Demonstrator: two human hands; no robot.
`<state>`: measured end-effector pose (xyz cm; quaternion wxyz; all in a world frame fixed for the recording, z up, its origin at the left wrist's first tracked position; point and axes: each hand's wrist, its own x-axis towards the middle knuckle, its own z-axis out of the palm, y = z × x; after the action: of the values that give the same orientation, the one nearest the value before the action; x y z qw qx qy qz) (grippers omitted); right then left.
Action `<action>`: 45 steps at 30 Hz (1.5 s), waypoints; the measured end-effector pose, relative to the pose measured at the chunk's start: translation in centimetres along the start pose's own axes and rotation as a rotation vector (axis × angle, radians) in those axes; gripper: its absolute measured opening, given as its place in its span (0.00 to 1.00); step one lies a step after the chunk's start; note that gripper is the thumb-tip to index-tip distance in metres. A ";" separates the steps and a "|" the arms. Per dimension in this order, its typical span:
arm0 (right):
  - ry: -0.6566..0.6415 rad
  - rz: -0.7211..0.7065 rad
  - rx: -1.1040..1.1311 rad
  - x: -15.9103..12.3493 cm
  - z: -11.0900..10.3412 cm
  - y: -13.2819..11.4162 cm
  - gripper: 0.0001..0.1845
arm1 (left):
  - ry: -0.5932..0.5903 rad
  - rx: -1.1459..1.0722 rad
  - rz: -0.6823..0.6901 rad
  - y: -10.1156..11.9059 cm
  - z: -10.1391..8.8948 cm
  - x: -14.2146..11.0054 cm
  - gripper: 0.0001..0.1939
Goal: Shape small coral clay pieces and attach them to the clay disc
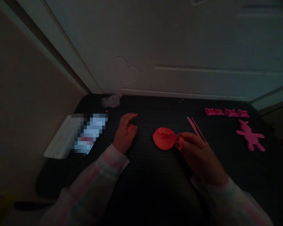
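Left hand: fingers curling around a rounded orange-red lump, left of centre
Right hand: fingers pinching a small orange-red piece by the disc's right edge
Disc: lying near frame centre — smooth, roundish, bearing curled bits
Table: showing fine dark grain, carrying a flat pink rabbit figure — far right

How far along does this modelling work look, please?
The rabbit-like figure and bow-like row look shaped. The red disc already bears curled shapes. The right hand holds a small piece beside it; the left hand holds a lump. Both probably remain to be used.
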<state>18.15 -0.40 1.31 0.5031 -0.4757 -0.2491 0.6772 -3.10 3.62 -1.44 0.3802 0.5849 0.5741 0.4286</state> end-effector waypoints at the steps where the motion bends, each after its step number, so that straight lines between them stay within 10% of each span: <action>1: 0.023 0.005 0.002 0.0 0.1 0.0 0.10 | -0.027 0.141 0.075 0.0 0.2 0.0 0.18; 9: 0.065 -0.007 0.028 0.0 0.5 -0.2 0.15 | -0.208 0.956 0.270 0.4 1.5 -0.3 0.22; 18: -0.058 -0.185 -0.090 -0.1 0.0 0.2 0.08 | -0.082 0.910 0.242 0.1 1.3 -0.7 0.26; 26: -0.045 -0.522 -0.589 -1.2 0.6 1.1 0.09 | 0.205 0.251 0.355 2.8 0.7 -2.7 0.24; 34: -0.180 -0.911 -0.899 -6.4 5.0 3.1 0.09 | -0.199 -1.249 -0.585 8.8 3.7 -8.2 0.24; 40: -0.170 -1.186 -1.183 -9.0 4.4 4.3 0.10 | -0.015 -1.423 -0.725 9.2 3.2 -9.3 0.17; 45: -0.063 -1.142 -0.900 -9.8 4.0 5.1 0.19 | -0.087 -1.532 -0.609 9.3 3.6 -10.6 0.17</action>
<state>12.68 -10.72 2.68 0.5262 -0.4126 -0.7274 0.1541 3.75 -7.25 5.32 0.7950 -0.0016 0.2413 0.5565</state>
